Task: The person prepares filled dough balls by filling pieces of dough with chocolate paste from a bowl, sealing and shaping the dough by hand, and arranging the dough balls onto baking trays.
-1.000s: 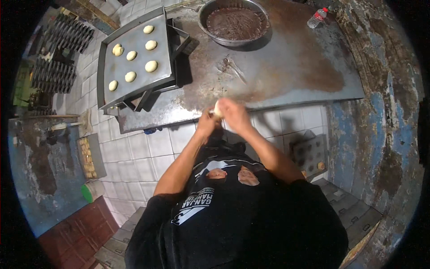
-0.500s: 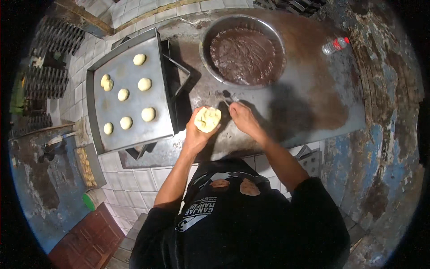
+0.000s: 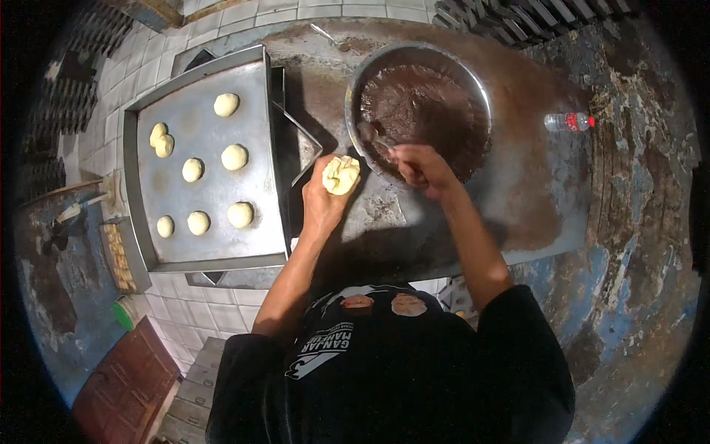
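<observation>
My left hand (image 3: 322, 203) is cupped around a pale yellow piece of dough (image 3: 342, 176), its top edges creased and folded inward. It stays over the table between the tray and the bowl. My right hand (image 3: 430, 172) grips a spoon (image 3: 383, 142) above the near left part of a large round metal bowl (image 3: 414, 52). Thick dark brown filling (image 3: 425, 100) lies in the bowl. The spoon's head is dark with filling and sits just inside the bowl's left wall. Whether it dips into the filling I cannot tell.
A metal baking tray (image 3: 211, 133) to the left carries several dough balls (image 3: 234, 157), two of them touching. It rests on a metal stand (image 3: 299, 140). A plastic bottle (image 3: 568, 122) lies at the table's right edge. Another utensil (image 3: 323, 32) lies behind the bowl.
My right hand has carried the spoon from the table up over the bowl. The dough in my left hand has gone from a spread, open shape to a more gathered one.
</observation>
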Demonstrator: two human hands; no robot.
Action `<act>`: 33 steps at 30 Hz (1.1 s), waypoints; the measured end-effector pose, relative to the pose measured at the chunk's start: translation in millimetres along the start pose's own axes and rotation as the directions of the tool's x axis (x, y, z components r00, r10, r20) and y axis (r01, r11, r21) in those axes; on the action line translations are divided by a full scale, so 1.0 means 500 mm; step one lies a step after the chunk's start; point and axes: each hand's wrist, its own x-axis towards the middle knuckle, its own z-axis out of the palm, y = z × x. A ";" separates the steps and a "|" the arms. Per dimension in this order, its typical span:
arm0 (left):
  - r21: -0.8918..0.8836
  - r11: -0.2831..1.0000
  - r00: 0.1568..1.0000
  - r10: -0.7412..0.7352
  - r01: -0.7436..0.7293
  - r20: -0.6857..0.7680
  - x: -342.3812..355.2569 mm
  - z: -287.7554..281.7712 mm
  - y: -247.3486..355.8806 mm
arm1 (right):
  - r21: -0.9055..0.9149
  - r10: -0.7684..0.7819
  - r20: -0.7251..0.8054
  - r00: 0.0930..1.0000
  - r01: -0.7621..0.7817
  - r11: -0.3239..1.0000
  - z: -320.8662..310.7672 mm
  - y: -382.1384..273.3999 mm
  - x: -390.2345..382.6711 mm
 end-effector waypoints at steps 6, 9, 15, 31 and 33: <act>0.013 0.998 0.992 0.063 -0.062 -0.107 0.017 0.064 -0.004 | -0.554 -0.440 -0.190 0.878 0.274 0.786 0.142 0.100 -0.077; 0.108 0.993 0.998 0.046 -0.042 -0.035 -0.003 0.085 -0.004 | -0.977 -0.801 0.191 0.568 0.189 -0.099 0.186 0.189 -0.142; 0.314 0.941 0.991 -0.135 0.124 0.012 -0.102 0.051 -0.117 | -0.988 -0.675 0.134 0.725 0.152 -0.032 0.106 0.328 -0.296; -0.368 0.882 0.837 -0.054 0.296 0.545 -0.510 0.132 0.065 | -0.748 -0.852 -0.069 0.519 0.538 0.389 0.184 0.387 -0.564; -0.417 0.877 0.870 0.000 0.237 0.494 -0.557 0.136 0.093 | -0.897 -0.895 0.069 0.440 0.420 0.137 0.183 0.411 -0.572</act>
